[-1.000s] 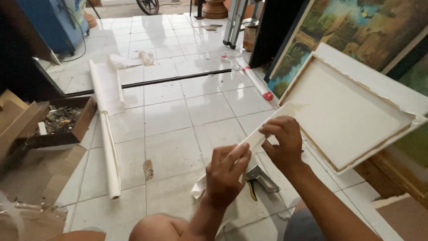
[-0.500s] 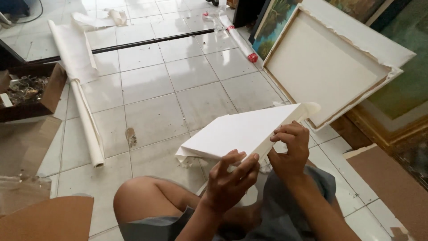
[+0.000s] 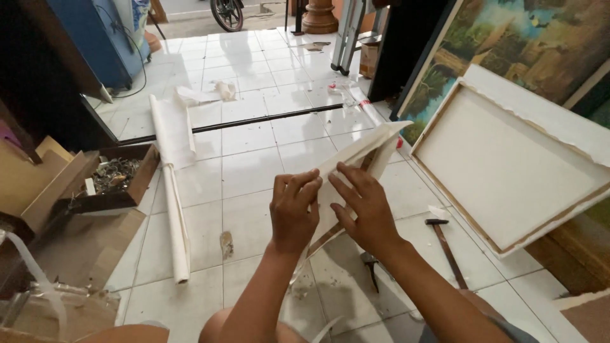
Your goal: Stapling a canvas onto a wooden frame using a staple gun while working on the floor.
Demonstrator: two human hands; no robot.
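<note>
Raised and turned edge-on since the earlier frame, the small canvas [image 3: 356, 166] is gripped by both hands — left hand [image 3: 293, 213], right hand [image 3: 362, 209]. Its cloth appears only partly wrapped over the frame — a hammer [image 3: 447, 244] lies unused right of the hands.

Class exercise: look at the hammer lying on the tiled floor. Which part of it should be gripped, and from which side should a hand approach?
Probably the hammer is best gripped at the middle of its handle, coming straight down from above. It lies flat on the tiles, dark head pointing away, slim handle bare along its length. The right hand is nearest; its forearm overlaps the near end.
</note>
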